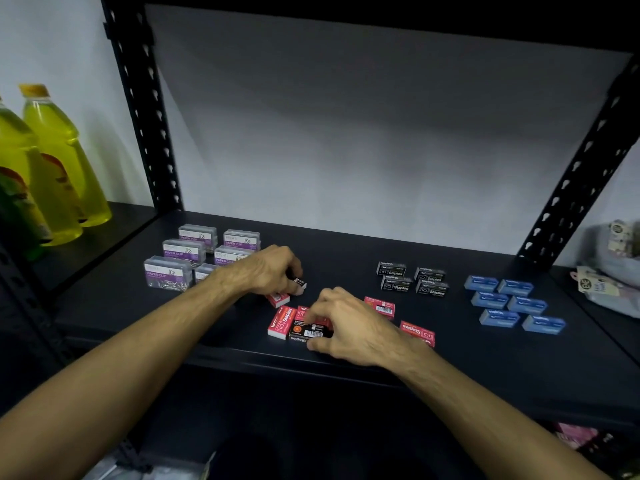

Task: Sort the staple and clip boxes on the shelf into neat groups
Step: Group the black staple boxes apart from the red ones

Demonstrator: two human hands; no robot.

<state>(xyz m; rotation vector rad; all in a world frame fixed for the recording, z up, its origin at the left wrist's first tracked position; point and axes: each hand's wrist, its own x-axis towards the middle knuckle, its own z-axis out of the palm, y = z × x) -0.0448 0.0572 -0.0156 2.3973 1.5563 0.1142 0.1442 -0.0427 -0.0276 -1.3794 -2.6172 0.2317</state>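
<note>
On the dark shelf (346, 251), several clear paper clip boxes (183, 251) with purple labels stand grouped at the left. Black staple boxes (412, 279) form a block right of centre, and blue staple boxes (509, 301) form rows further right. Red staple boxes (281, 322) lie loose near the front edge, with two more (381, 306) to the right. My left hand (268, 270) is closed on a small red box (278, 298). My right hand (349, 323) grips a black staple box (306, 332) lying among the red ones.
Yellow bottles (52, 161) stand on the neighbouring shelf at the left. Black perforated uprights (142, 109) frame the bay on both sides. Bags with paper tags (602, 278) sit on the shelf at the far right. A lower shelf below is dark.
</note>
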